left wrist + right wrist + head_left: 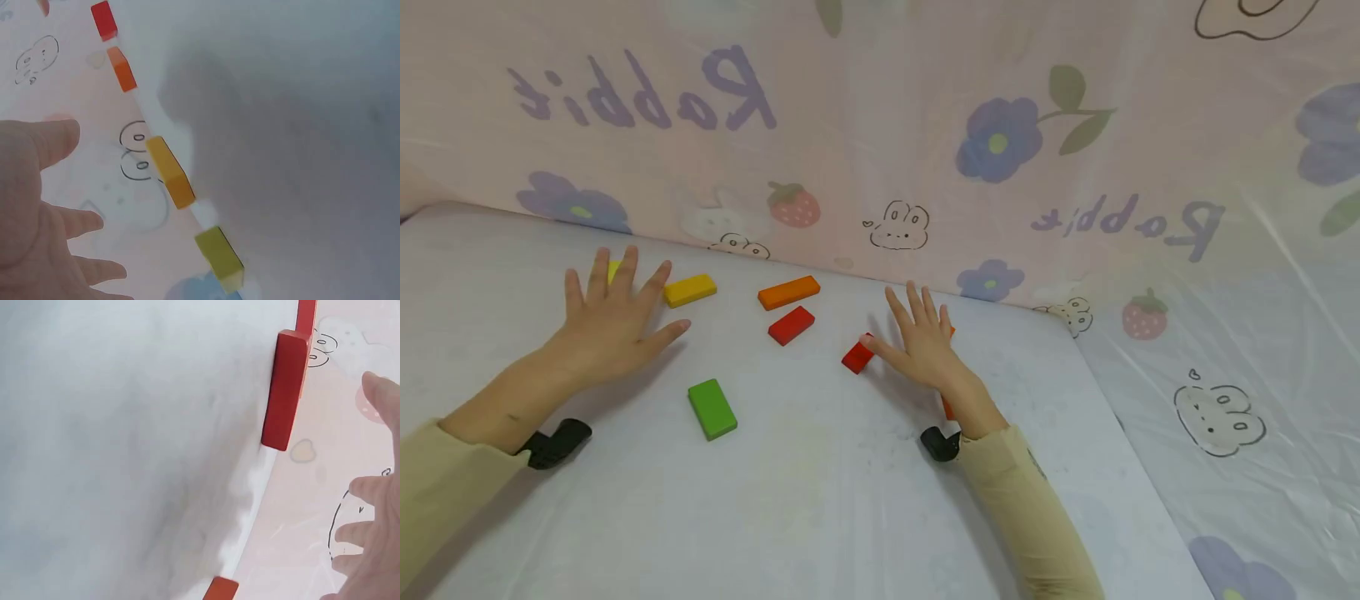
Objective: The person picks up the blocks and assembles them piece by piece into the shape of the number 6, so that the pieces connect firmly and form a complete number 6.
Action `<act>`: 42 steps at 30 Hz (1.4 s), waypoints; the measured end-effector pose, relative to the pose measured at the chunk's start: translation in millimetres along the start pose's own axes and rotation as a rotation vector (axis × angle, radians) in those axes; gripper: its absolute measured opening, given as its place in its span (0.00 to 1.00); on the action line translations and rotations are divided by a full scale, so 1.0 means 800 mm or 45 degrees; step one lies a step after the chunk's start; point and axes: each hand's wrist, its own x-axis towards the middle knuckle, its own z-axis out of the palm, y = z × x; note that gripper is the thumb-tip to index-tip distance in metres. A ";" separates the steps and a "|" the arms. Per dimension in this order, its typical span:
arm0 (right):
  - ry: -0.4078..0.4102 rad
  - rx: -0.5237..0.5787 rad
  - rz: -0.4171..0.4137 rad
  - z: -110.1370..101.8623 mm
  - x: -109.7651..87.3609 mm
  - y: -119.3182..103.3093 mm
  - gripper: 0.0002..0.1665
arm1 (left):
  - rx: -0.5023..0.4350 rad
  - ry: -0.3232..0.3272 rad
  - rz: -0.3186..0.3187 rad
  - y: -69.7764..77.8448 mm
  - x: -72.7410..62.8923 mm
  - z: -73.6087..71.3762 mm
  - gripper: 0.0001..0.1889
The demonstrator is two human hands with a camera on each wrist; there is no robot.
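Observation:
My left hand (610,333) hovers over the left side of the white table with its fingers spread, holding nothing. Under its fingertips a bright yellow block (613,270) is partly hidden, and a deeper yellow block (690,290) lies just right of them. In the left wrist view both show below the palm side. My right hand (923,346) is likewise spread and bare, above the right part. Its thumb overlaps a red block (857,354) in the head view; the right wrist view shows a red block (285,390) apart from the fingers. Orange (948,407) shows partly behind that hand and wrist.
Between the hands lie an orange block (789,292) and another red block (792,325). A green block (712,408) sits nearer, right of the left wrist. Behind the table (775,517) hangs a printed curtain (865,100), which also runs along the right side.

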 end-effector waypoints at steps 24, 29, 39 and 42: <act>-0.107 0.180 -0.028 0.010 0.058 -0.038 0.47 | -0.062 0.045 -0.182 -0.039 0.001 -0.015 0.41; -0.109 0.286 -0.035 0.013 0.069 -0.045 0.45 | -0.062 0.052 -0.211 -0.041 0.003 -0.020 0.40; -0.114 0.373 -0.087 0.020 0.094 -0.061 0.40 | -0.082 0.062 -0.249 -0.049 0.008 -0.018 0.40; -0.124 0.376 -0.094 0.023 0.102 -0.066 0.39 | -0.093 0.069 -0.246 -0.051 0.009 -0.017 0.39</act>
